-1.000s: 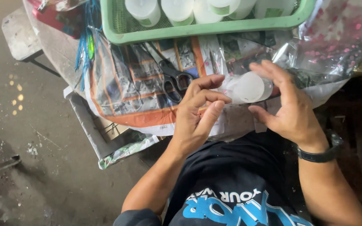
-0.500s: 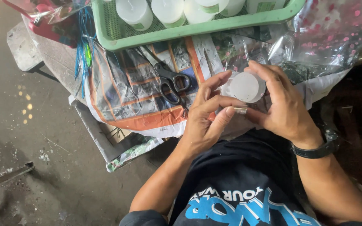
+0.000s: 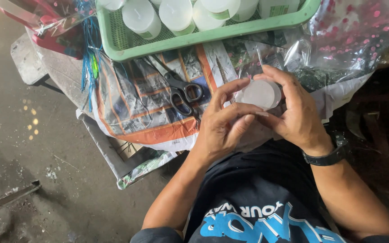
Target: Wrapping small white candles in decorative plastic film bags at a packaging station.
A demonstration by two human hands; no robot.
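Both hands are close together over the person's lap, and they hold one small white candle point(image 3: 260, 93) between them. The right hand point(image 3: 293, 112) wraps its fingers around the far side of the candle, with the thumb underneath. The left hand point(image 3: 223, 123) comes in from the other side, and its fingertips press on the near edge of the candle, so both hands are closed on it. The round flat end of the candle faces up toward the camera. It looks like there is thin clear wrap around the candle, but that is hard to tell. A black watch band point(image 3: 325, 158) sits on the right wrist. Just past the left hand, a pair of black scissors point(image 3: 181, 92) lies on a sheet of old newspaper point(image 3: 136, 103). They are near the hand but not touching it. Farther away from both hands is a green plastic basket point(image 3: 212, 36) with more white candles point(image 3: 176, 13) standing inside it. Past the right hand lies crinkly clear plastic with pink dots point(image 3: 361, 36). Off to the side of the left hand is the grey floor point(image 3: 32, 180).
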